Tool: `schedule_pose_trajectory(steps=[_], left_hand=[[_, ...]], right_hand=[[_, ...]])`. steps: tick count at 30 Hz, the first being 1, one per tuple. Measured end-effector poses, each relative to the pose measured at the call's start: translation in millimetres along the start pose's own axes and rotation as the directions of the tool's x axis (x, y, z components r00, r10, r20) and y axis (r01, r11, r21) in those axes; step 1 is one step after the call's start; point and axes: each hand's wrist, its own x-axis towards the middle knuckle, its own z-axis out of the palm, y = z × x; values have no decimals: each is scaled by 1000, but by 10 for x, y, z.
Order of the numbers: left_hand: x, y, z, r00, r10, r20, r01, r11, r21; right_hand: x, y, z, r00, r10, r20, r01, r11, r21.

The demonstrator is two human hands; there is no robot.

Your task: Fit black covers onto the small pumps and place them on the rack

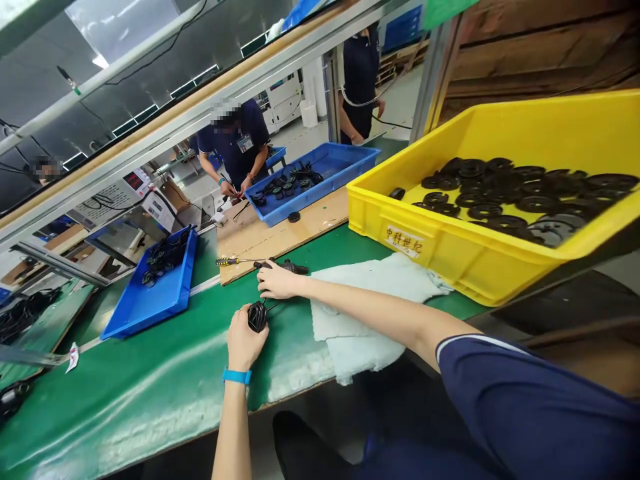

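My left hand (245,339), with a blue band at the wrist, is closed round a bundle of coiled black cable (257,317) just above the green work surface. Further forward, my right hand (279,280) has its fingers curled over a small black part (262,265), mostly hidden beneath them. A short stretch of cable shows between the two hands. Just beyond the right hand lies another dark piece (296,267). A screwdriver with a yellow and black handle (228,261) rests on the wooden board, its shaft pointing towards that hand.
A yellow bin (445,257) of black round parts stands at the right, by a pale cloth (345,313). Blue trays (173,293) (295,208) hold black cables and parts. A co-worker (235,143) works across the bench; another person (360,80) stands behind. A metal frame crosses above.
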Motion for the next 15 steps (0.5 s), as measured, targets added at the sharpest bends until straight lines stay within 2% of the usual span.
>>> schedule_pose_trajectory(steps=[4, 8, 11, 13, 15], left_hand=[[149, 65, 78, 1000, 14, -2, -14, 999, 41], [221, 98, 33, 999, -24, -49, 28, 997, 76], [175, 189, -11, 993, -68, -101, 76, 994, 77], [86, 318, -12, 983, -111, -145, 122, 990, 66], [-38, 490, 19, 968, -171, -186, 181, 983, 40]], right_hand=[[-188, 144, -160, 995, 53, -87, -45, 994, 97], [-444, 269, -373, 975, 144, -170, -104, 970, 221], [-703, 271, -463, 962, 200, -189, -136, 943, 304], [-882, 185, -464, 935, 287, -208, -200, 912, 359], [-1045, 31, -427, 876, 422, -232, -299, 855, 424]])
